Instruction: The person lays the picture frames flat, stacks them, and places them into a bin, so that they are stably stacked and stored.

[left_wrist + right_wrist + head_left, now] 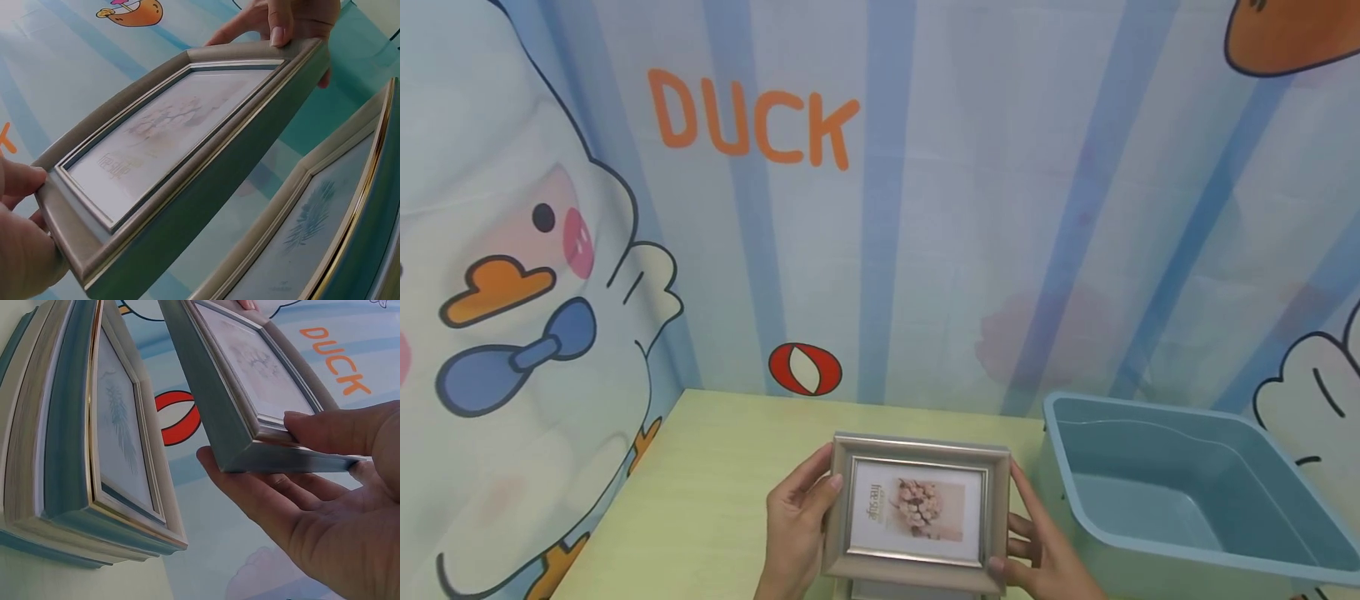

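Both hands hold up a picture frame (917,569) with a silvery-beige border and a print of pinkish flowers marked "freestyle". My left hand (800,521) grips its left side, thumb on the front border. On the opposite side my right hand (1041,542) pinches the edge, its thumb (325,430) on the front and its fingers behind. Apart from the held one, a stack of picture frames (62,444) shows in the right wrist view. The top frame (312,219) of that stack, in the left wrist view, carries a blue feather-like leaf print.
A blue-green plastic bin (1195,546) stands on the right of the pale yellow table (700,492), with its inner floor visible. Behind the table hangs a striped cloth (940,208) with cartoon ducks and the word DUCK.
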The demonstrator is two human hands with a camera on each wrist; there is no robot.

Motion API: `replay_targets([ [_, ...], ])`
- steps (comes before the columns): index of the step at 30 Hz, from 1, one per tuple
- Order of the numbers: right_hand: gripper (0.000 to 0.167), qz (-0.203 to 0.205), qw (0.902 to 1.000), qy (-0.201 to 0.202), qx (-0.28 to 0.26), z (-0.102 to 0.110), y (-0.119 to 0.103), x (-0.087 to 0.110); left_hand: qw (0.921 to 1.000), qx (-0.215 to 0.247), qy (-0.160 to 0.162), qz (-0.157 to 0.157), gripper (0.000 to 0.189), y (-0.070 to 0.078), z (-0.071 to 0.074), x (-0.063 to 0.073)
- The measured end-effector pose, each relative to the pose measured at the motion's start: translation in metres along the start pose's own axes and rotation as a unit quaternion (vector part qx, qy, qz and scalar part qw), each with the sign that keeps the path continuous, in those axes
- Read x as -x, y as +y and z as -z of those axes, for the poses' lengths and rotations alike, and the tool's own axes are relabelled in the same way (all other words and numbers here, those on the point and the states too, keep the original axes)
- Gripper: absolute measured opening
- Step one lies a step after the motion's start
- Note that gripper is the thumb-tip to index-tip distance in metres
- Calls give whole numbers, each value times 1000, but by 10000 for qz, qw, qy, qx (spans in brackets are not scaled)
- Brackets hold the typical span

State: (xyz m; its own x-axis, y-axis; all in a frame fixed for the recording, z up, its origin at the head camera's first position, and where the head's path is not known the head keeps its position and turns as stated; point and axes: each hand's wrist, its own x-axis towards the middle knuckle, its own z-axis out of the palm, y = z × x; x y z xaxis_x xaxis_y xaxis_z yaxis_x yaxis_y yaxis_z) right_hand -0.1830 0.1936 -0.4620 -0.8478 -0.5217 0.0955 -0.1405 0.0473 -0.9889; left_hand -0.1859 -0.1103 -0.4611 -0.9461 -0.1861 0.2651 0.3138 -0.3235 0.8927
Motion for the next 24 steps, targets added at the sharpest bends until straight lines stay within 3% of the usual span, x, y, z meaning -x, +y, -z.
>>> replay_targets([
  [6, 108, -119, 9996, -88, -258, 1, 1, 2, 9973, -280, -307, 604, 52, 3, 5, -3],
  [12, 103, -67, 9975, -186, -684, 3, 6, 7, 9865, -915, -1066, 839, 55, 8, 18, -8],
  [19, 97, 52, 9944, -356, -990, 13, 14, 12, 9568, -1198, -2278, 1352, 81, 16, 37, -13],
  [24, 84, -308, 9885, -553, -1375, 20, 22, 14, 9358, -1432, -2737, 1698, 96, 18, 44, -13],
])
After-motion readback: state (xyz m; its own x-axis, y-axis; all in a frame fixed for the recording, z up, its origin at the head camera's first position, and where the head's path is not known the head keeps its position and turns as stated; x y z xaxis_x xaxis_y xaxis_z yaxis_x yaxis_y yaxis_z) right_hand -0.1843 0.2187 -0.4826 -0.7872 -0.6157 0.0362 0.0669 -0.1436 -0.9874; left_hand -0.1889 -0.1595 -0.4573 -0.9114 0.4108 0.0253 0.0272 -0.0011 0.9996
